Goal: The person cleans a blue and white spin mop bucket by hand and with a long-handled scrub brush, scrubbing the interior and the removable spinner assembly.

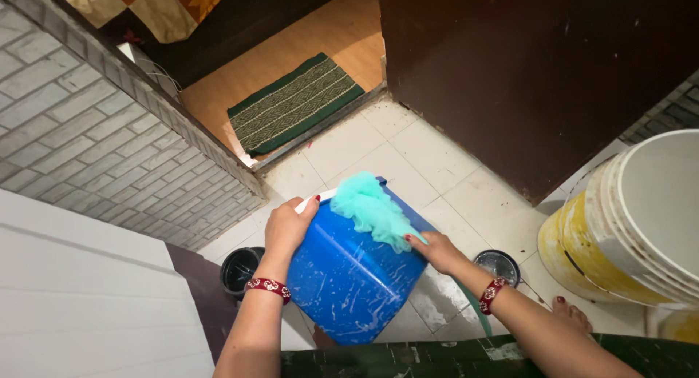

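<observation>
Flanking blue bucket [349, 276], yellow bucket [582, 254], drain [497, 265]

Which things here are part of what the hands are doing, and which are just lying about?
In use: blue plastic bucket, held by the left hand; turquoise mesh scrubber, held by the right hand.
Lying about: white-and-yellow buckets, green woven doormat, small black pot.

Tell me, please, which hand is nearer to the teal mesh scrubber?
The right hand: it grips the teal mesh scrubber at its lower end. The left hand holds the blue bucket rim, just beside it.
</observation>
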